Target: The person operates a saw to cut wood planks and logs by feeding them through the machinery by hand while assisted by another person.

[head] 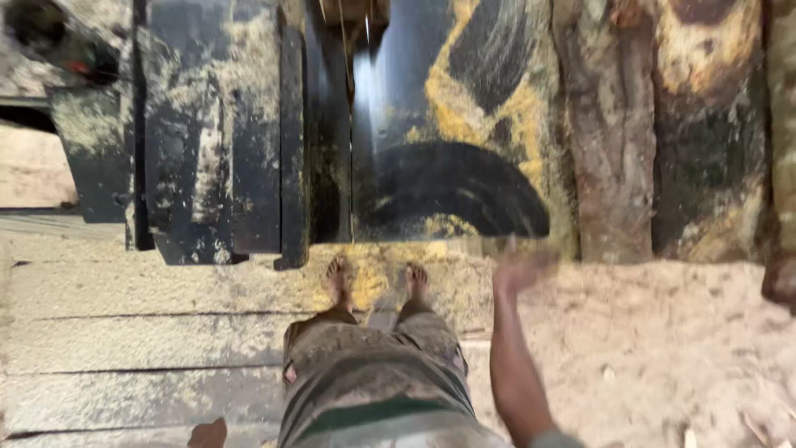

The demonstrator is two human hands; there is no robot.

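Far left: pale boards w/ dark gaps, sawdust-coated. Above them, dark metal machine body, dusted yellow. Bottom edge, left of legs: small brownish shape, prob. left hand, only a bit showing at frame edge, grip can't tell. Centre: 2 bare feet on sawdusty boards just below machine edge, trousers dusty grey-green. Above feet: narrow slot w/ thin upright blade, then smooth dark steel table w/ curved wipe marks & yellow sawdust. Right of legs: right hand stretched fwd on bare forearm, blurred by motion, at or just by table's near edge; fingers spread or closed can't tell, nothing seen held. Further right: rough log lying on machine bed, bark on. Bottom right: loose sawdust heap.
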